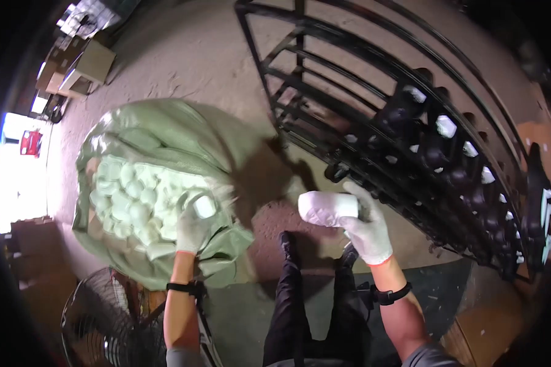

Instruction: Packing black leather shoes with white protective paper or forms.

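The person stands on a bare, dusty floor (183, 67) in a big room, with a dark green mat (239, 324) near their feet. Both hands wear white gloves, so I see 2 pale hands against the brown ground. The right hand (370, 231) is in the air in front of the person, its fingers wrapped around the end of a fat white roll (321, 208). The roll lies on its side, well apart from the sack. The left hand (191, 232) is over the right part of the sack, and its fingers seem to pinch a small white lump (204, 207).

The big green sack (165, 119) sits open on the floor, full of white lumps (125, 202). On the other side stands a black metal rack (275, 73), tilted in my view, with rows of dark things (404, 107) that have white bits in them. A round fan (98, 324) is by the sack. Brown boxes (37, 244) are at the left, near a bright doorway (18, 196) with a red thing (30, 143) in it.
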`<state>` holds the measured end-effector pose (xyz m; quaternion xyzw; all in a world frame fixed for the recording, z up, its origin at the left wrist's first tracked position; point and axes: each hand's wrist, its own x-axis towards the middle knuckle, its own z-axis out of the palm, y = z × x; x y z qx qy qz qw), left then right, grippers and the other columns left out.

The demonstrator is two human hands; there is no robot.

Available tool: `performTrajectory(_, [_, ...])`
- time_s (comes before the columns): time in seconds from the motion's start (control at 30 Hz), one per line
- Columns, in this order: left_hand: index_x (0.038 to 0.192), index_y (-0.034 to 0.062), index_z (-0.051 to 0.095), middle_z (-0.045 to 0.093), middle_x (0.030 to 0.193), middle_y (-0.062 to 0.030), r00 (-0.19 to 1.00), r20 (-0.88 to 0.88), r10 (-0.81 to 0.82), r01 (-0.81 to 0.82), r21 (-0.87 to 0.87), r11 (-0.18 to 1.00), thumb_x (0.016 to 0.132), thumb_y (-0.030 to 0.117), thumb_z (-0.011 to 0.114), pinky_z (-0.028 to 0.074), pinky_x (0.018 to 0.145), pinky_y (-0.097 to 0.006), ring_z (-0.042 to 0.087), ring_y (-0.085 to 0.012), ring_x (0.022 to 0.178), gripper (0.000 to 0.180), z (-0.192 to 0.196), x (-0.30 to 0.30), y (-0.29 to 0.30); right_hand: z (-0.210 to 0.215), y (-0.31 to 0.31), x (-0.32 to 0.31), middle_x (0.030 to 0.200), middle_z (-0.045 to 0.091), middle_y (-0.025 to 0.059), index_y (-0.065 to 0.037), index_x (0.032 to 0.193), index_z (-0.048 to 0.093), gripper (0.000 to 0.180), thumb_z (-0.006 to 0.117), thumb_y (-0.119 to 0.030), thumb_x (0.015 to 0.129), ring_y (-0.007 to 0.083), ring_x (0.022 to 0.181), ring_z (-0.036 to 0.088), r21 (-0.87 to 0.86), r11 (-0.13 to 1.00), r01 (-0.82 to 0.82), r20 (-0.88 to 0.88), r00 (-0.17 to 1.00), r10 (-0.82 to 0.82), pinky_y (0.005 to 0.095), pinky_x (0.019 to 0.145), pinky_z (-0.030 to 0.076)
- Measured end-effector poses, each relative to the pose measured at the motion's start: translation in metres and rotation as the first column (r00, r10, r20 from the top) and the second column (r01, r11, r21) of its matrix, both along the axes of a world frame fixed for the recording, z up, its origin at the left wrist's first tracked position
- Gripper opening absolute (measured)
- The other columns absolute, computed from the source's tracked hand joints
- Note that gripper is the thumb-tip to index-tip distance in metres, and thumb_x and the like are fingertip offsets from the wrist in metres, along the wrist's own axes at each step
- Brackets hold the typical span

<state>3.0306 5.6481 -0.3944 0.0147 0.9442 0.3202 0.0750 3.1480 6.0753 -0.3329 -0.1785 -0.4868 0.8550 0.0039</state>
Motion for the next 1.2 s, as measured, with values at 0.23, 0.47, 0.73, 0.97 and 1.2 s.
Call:
performTrajectory(0.23, [0.160, 0.0017, 0.050, 0.060, 0.152, -0.0155, 0.961, 0.216, 0.172, -0.261, 0.506, 0.822, 0.090, 0.008, 0.082, 0.055, 0.111, -0.039, 0.067, -0.0306, 0.131, 0.078, -0.031, 0.015, -0.056, 0.077, 0.059, -0.012, 0.140, 0.063, 0.0120, 0.001, 0.155, 0.050, 0.069, 0.082, -0.028, 0.101, 0.0212, 0.110, 0.072, 0.390, 0.898, 0.204, -0.147, 0.976, -0.158, 0.0315, 0.069, 0.064])
performTrajectory(0.47, [0.153, 0.0034, 0.056, 0.058, 0.144, -0.0274, 0.999, 0.030, 0.027, -0.024, -0.090, 0.996, 0.089, 0.021, 0.085, 0.052, 0.111, -0.049, 0.063, -0.0450, 0.128, 0.073, -0.015, 0.005, -0.025, 0.079, 0.133, -0.066, 0.134, 0.064, 0.0069, -0.013, 0.140, 0.059, 0.044, 0.073, -0.008, 0.099, 0.0179, 0.114, 0.066, -0.002, 0.854, 0.520, -0.255, 0.826, -0.503, 0.0337, 0.083, 0.055])
performTrajectory(0.73, [0.162, 0.0040, 0.049, 0.062, 0.145, -0.0284, 0.997, -0.002, 0.081, -0.081, -0.155, 0.985, 0.089, 0.018, 0.087, 0.050, 0.115, -0.051, 0.061, -0.0461, 0.136, 0.084, -0.016, 0.014, -0.030, 0.072, 0.169, -0.174, 0.130, 0.068, 0.0155, -0.007, 0.133, 0.068, 0.040, 0.076, -0.011, 0.094, 0.0347, 0.126, 0.066, 0.854, -0.436, 0.283, -0.318, 0.948, -0.007, 0.0414, 0.113, 0.052])
performTrajectory(0.97, [0.161, 0.0039, 0.047, 0.058, 0.141, -0.0316, 0.998, 0.017, 0.061, -0.057, -0.180, 0.982, 0.086, 0.022, 0.088, 0.051, 0.112, -0.054, 0.059, -0.0505, 0.129, 0.087, -0.035, 0.014, -0.037, 0.072, 0.227, -0.197, 0.125, 0.077, 0.0238, -0.001, 0.138, 0.069, 0.038, 0.063, -0.021, 0.106, 0.0401, 0.122, 0.072, 0.999, 0.018, 0.028, -0.031, 0.981, 0.194, 0.0440, 0.107, 0.056])
performTrajectory(1.2, [0.157, 0.0028, 0.053, 0.058, 0.141, -0.0310, 0.997, 0.033, 0.072, -0.068, -0.109, 0.992, 0.086, 0.023, 0.088, 0.051, 0.112, -0.054, 0.059, -0.0499, 0.130, 0.082, -0.025, 0.018, -0.046, 0.053, 0.204, -0.202, 0.127, 0.079, 0.0208, -0.006, 0.134, 0.075, 0.038, 0.051, -0.026, 0.112, 0.0386, 0.124, 0.075, 0.983, -0.081, 0.163, -0.164, 0.987, -0.002, 0.0440, 0.105, 0.057])
